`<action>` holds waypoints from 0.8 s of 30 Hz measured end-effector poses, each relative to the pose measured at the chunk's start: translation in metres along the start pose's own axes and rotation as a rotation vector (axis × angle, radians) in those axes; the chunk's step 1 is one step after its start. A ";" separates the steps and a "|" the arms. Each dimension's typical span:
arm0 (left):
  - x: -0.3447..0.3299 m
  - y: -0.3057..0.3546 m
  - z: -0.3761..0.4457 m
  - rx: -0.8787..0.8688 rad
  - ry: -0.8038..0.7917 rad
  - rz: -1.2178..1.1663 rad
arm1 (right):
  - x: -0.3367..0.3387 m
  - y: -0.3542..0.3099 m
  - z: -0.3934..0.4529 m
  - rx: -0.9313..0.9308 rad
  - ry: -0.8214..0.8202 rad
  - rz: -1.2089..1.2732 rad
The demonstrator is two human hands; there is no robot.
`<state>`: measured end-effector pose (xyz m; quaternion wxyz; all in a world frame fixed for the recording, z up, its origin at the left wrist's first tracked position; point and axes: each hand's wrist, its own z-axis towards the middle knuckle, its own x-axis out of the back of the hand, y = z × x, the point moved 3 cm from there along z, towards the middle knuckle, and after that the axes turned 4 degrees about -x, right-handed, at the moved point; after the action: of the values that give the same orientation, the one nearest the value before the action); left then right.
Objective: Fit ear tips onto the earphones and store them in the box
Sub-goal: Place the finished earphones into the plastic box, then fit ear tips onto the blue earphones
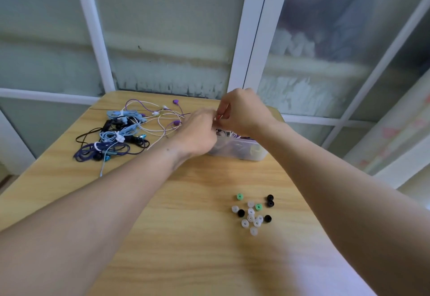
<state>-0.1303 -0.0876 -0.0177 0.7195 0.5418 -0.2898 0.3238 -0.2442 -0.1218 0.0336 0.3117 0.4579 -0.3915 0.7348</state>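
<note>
My left hand (197, 132) and my right hand (242, 109) meet above a clear plastic box (253, 153) at the table's far side, both pinching a small earphone piece with a thin wire; the piece itself is mostly hidden by my fingers. The box holds earphones of mixed colours. A tangle of earphones (116, 132) in blue, black, purple and white lies at the far left. Several loose ear tips (252, 214), clear, black and green, are scattered on the near right of the wooden table (186, 202).
Frosted window panels with white frames (253, 30) stand right behind the table. The table's far edge runs just beyond the box and the cables. A white and purple wire (162, 130) trails from the tangle toward my left hand.
</note>
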 end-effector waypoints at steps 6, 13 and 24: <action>-0.003 -0.012 0.003 0.105 -0.055 -0.310 | -0.004 -0.008 -0.015 0.096 -0.103 -0.070; 0.034 -0.014 -0.015 0.102 0.322 -0.226 | -0.003 -0.014 -0.015 0.029 -0.229 -0.142; 0.043 -0.046 -0.063 0.198 -0.231 0.546 | -0.005 -0.027 -0.029 -0.093 -0.150 -0.141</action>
<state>-0.0638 -0.0299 -0.0272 0.5118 0.5446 -0.4716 0.4679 -0.2324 -0.0839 0.0292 0.3535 0.5232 -0.4143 0.6555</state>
